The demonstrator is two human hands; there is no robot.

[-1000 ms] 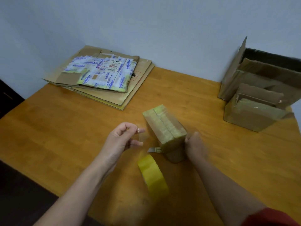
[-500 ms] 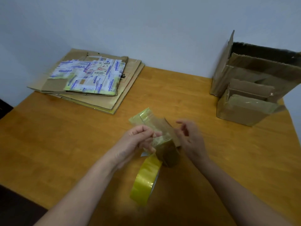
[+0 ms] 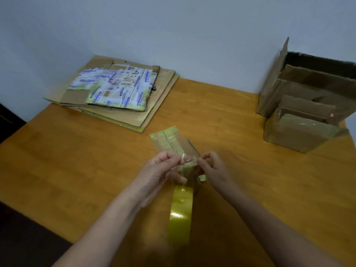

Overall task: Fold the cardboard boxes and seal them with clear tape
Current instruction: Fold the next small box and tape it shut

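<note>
small cardboard box (image 3: 171,143): middle of wooden table (image 3: 77,166), top face covered in yellowish tape, near end hidden behind the hands.
strip of clear tape (image 3: 184,166): stretched across the box's near end, running down to the tape roll.
left hand (image 3: 159,170): thumb and forefinger pinch the strip's left edge.
right hand (image 3: 213,168): fingers curled, pinching the strip's right edge.
tape roll (image 3: 181,214): yellow, on edge, just nearside of the box.
flattened cardboard stack (image 3: 123,97): far left corner.
open boxes (image 3: 308,97): far right.
</note>
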